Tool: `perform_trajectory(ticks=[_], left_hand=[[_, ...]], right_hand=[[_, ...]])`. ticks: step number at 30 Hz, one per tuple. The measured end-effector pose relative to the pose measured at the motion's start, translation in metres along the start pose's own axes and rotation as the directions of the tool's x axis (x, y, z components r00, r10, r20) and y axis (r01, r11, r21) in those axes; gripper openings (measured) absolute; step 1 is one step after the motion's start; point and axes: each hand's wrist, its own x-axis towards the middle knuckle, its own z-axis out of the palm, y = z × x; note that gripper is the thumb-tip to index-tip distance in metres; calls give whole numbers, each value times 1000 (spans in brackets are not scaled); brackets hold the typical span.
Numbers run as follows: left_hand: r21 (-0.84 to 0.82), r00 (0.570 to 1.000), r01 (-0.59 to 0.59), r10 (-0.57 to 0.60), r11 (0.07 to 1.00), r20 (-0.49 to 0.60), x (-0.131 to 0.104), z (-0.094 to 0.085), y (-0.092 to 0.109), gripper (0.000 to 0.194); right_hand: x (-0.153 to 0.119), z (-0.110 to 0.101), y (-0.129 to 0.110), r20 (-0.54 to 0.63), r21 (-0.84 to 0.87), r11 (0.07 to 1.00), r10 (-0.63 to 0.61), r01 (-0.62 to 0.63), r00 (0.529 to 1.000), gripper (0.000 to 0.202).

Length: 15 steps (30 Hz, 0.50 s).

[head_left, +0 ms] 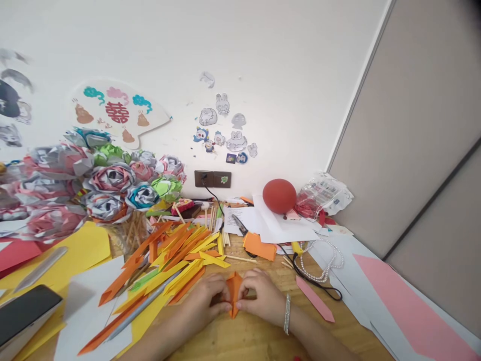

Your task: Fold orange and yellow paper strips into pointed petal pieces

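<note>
wooden worktop [240,346], one: goods ranged along its far and side edges, perhaps to give the hands elbow room. paper flowers [112,179], one massed bunch, toward the far left corner, some stems standing in a clear container [130,231], which seems to keep the heads upright. folded paper strips [184,258], orange and yellow, one loose heap, left of centre, probably kept there for easy reach. red balloon [279,196], one, resting on white paper [263,228] near the far edge. left hand [205,299] and right hand [265,296], one pair, meeting at the middle of the near edge. pink strip [314,299], one, pointed at its near end, just beside the right forearm. orange paper piece [235,288], one, upright between the hands, creased lengthwise; held from both sides, apparently so that the two grips steady it evenly. fingers: each thumb and forefinger closed to a pinch on one side edge of the piece, remaining fingers curled; whether its lower tip touches the wood, cannot tell.
</note>
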Motion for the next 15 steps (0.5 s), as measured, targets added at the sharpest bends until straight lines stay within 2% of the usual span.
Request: perform_trajectory(ticks=[15], left_hand=[[61, 997, 27, -22, 998, -67, 3, 13, -2, 14]], right_hand=[[-10, 15, -9, -176, -83, 988, 111, -127, 978, 15]])
